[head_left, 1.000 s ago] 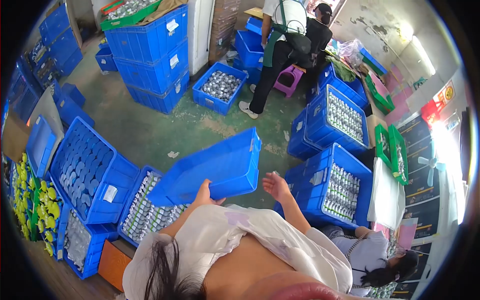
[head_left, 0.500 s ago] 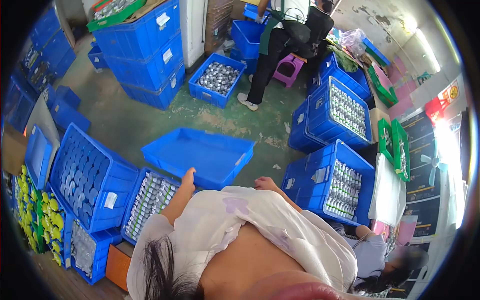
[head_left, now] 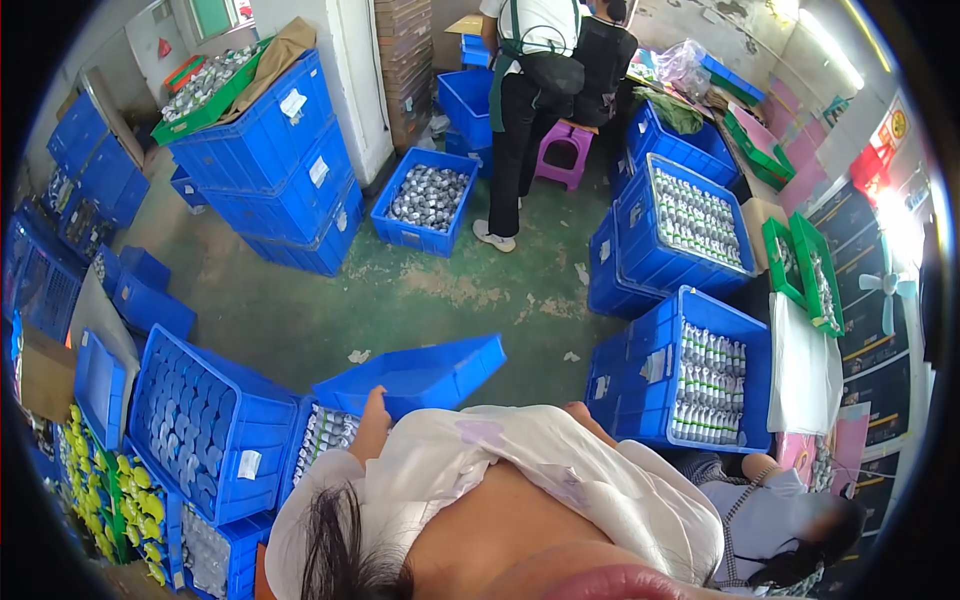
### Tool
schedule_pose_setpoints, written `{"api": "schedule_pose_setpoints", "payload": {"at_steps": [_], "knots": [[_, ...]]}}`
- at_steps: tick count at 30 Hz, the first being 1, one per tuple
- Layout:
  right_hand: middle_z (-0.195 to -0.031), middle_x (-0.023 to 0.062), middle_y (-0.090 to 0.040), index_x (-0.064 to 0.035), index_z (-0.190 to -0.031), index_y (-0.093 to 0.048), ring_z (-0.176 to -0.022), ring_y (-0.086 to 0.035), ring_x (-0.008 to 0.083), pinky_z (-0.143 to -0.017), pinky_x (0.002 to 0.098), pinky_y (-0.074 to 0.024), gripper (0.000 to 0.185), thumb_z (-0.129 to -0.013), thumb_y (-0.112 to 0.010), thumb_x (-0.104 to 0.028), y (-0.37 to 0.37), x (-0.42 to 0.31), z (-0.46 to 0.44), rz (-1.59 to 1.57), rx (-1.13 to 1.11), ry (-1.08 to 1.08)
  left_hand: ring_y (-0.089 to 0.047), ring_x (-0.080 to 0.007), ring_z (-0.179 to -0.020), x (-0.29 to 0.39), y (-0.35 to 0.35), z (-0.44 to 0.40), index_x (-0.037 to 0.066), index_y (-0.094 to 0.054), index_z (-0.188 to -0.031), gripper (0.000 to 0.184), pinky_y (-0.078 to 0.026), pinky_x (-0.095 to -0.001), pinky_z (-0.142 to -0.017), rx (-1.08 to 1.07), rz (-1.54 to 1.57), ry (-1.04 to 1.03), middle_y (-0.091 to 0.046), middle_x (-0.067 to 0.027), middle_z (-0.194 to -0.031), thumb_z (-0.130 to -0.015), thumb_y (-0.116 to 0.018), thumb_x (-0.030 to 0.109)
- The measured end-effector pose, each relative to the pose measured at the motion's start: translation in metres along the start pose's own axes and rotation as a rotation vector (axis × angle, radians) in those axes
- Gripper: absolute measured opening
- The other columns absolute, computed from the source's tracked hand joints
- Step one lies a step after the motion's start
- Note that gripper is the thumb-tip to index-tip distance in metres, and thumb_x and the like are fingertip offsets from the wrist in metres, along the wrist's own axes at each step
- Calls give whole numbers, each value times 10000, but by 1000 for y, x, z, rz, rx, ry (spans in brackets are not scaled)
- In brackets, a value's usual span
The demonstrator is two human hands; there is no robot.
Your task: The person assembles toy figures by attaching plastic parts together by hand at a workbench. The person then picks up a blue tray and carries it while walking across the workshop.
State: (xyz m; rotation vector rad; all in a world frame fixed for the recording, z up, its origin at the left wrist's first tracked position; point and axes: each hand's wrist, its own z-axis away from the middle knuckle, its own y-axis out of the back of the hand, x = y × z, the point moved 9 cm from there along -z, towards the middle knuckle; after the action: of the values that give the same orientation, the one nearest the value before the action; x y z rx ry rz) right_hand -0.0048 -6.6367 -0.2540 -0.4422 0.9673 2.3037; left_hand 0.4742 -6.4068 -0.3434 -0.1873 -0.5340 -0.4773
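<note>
A shallow blue plastic tray (head_left: 425, 375), bare inside, hangs tilted in front of my body. My left hand (head_left: 377, 398) grips its near edge, with the thumb showing over the rim. Only the top of my right hand (head_left: 577, 411) shows past my shirt, apart from the tray; its fingers are hidden. Close to my left arm, a blue crate holds rows of small grey-and-white parts with green bands (head_left: 325, 432). To the right of my right hand stands a large blue crate (head_left: 630, 385) with similar banded parts in rows.
Left of me, a blue crate (head_left: 275, 437) holds blue rounded pieces, with yellow parts (head_left: 140, 500) beside it. Stacked crates (head_left: 270, 160) and a floor crate of grey parts (head_left: 425, 240) stand ahead. One person stands near a purple stool (head_left: 565, 158); another person (head_left: 780, 520) is at lower right.
The tray has tipped more steeply and come nearer my body, with my left hand still on it. My right hand has drawn back, mostly behind my shirt. The camera view has shifted.
</note>
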Motion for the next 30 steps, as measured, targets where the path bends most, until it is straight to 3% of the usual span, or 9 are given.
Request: {"api": "schedule_pose_setpoints", "payload": {"at_steps": [1, 8, 13, 15, 19, 21, 27, 28, 30], "knots": [[-570, 88, -580, -14, -707, -617, -455, -553, 175, -413, 304, -432, 168, -765, -586, -169, -8, -2, -7, -26, -37, 32, -484, -268, -955, 33, -41, 14, 90, -506, -1057, 411, -417, -443, -805, 0, 59, 20, -513, -95, -1047, -727, -560, 327], [-636, 94, -623, -20, -780, -644, -511, -583, 205, -542, 339, -479, 199, -748, -591, -209, -48, -43, -33, 91, -34, 259, -486, -329, -1021, 51, -19, 42, 131, -452, -1137, 551, -412, -521, -820, -3, 423, 134, -487, -122, -1143, -651, -590, 352], [-728, 104, -655, -30, -818, -667, -691, -627, 196, -660, 337, -491, 238, -722, -643, -247, -46, -58, -16, 24, -127, 167, -515, -300, -922, 22, 56, 17, 137, -474, -1099, 526, -437, -483, -734, 81, 157, -34, -512, -118, -1054, -622, -617, 306], [-738, 106, -656, -33, -806, -668, -695, -627, 196, -665, 332, -491, 223, -721, -648, -238, -44, -56, -13, 38, -148, 126, -537, -298, -888, 72, 26, 116, 113, -477, -1103, 565, -452, -458, -736, -258, -318, -845, -541, -115, -1010, -573, -654, 193], [-678, 96, -646, -45, -809, -660, -542, -605, 193, -536, 310, -489, 208, -732, -592, -225, -44, -42, -15, 132, -76, 185, -552, -289, -888, 36, 42, 3, 24, -461, -1116, 646, -463, -426, -770, -147, -46, -714, -557, -127, -1002, -510, -674, 93], [-736, 110, -660, -53, -818, -674, -641, -631, 226, -617, 336, -502, 243, -717, -603, -263, -50, -25, -22, 194, -72, 183, -548, -273, -933, 31, 42, -25, -79, -435, -1117, 696, -465, -376, -807, 106, -238, -473, -550, -152, -1046, -483, -682, 72], [-836, 145, -665, -57, -835, -682, -827, -635, 277, -755, 357, -489, 290, -671, -640, -292, -83, 25, -58, 172, -40, 157, -553, -274, -930, 8, 58, -46, -112, -408, -1142, 727, -468, -375, -800, 461, -296, -155, -539, -170, -1075, -501, -684, 93], [-836, 145, -665, -57, -835, -682, -827, -635, 277, -755, 357, -489, 290, -671, -640, -292, -85, 25, -50, 168, -45, 150, -553, -274, -930, 12, 61, -31, -112, -408, -1142, 727, -468, -375, -800, 465, -304, -152, -539, -170, -1075, -501, -684, 93], [-845, 149, -665, -49, -827, -682, -828, -637, 274, -748, 351, -491, 292, -657, -651, -285, -83, 25, -41, 174, -43, 81, -560, -281, -922, 29, 29, 29, -78, -420, -1157, 700, -470, -415, -790, 136, -147, -102, -538, -170, -1080, -533, -675, 106]]}}
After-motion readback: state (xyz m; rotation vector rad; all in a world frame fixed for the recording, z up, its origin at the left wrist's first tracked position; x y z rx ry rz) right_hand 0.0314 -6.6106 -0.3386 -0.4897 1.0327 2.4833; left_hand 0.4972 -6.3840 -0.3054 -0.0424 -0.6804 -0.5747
